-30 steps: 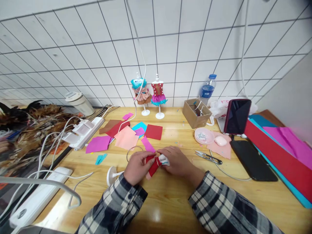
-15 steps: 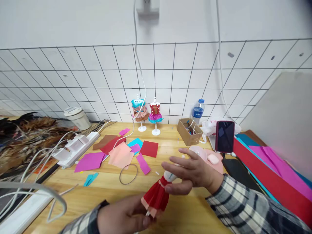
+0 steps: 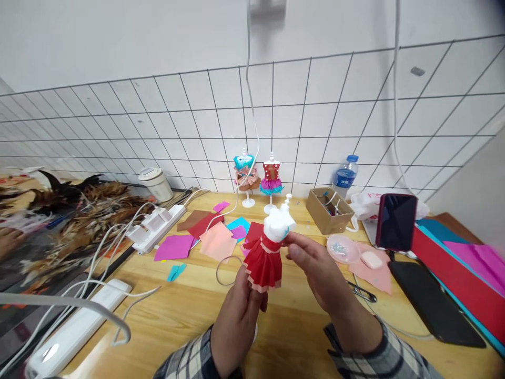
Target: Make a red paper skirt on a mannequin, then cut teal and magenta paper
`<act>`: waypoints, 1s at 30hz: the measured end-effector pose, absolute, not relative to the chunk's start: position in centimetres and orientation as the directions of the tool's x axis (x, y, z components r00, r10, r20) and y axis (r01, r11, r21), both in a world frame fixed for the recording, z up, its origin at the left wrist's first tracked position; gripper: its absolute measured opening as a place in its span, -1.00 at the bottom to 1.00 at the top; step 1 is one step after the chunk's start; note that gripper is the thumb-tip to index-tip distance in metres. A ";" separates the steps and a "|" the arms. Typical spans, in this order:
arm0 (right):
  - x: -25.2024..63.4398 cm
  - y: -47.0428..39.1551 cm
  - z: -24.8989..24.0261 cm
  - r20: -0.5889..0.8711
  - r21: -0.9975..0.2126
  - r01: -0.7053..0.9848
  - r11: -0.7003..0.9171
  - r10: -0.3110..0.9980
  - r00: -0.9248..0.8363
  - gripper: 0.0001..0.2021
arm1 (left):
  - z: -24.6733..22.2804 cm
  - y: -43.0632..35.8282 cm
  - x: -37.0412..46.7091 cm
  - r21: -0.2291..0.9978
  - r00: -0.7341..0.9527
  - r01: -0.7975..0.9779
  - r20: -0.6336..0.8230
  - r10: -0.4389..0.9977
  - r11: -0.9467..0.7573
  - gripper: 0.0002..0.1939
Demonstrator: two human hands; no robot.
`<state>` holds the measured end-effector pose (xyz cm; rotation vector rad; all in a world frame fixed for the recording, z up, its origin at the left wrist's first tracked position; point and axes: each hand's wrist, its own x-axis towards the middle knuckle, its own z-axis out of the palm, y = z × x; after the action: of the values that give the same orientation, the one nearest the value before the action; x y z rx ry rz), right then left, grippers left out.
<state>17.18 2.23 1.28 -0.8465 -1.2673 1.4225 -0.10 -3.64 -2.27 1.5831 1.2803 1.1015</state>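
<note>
A white miniature dress form [image 3: 279, 223] in a pleated red skirt [image 3: 265, 269] with pale pink edging stands nearly upright, slightly tilted, in front of me. My left hand [image 3: 239, 316] is wrapped around its stand under the skirt; the stand itself is mostly hidden. At the waist, on the right, the thumb and fingers of my right hand [image 3: 321, 276] close on the red band, with some fingertips out of sight behind it. Two dressed miniature forms stand by the wall: one in blue and peach [image 3: 246, 173], the other in red and magenta [image 3: 271, 179].
Several coloured fabric pieces [image 3: 218, 240] and a ring [image 3: 224, 269] lie left of centre. Power strips [image 3: 158, 226] with cables and feathers [image 3: 90, 210] fill the left. Rightward are a cardboard box [image 3: 329, 213], bottle [image 3: 345, 176], bead dish [image 3: 342, 248], scissors [image 3: 362, 292] and phone [image 3: 396, 221].
The dress form has been raised and turned more upright, showing its bare white bust. My right hand has moved from over the bust to the waist, its spread fingers now closed. The view has shifted left.
</note>
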 end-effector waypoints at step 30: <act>16.2 2.2 1.3 0.046 -0.947 -0.322 0.007 0.993 -0.113 -0.66 | -2.7 -3.5 0.2 0.959 0.022 0.281 -0.052 0.998 0.044 -0.65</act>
<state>16.23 2.25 1.26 -0.8864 -1.0590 1.4119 0.19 -3.55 -2.74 1.3908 1.4152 1.0031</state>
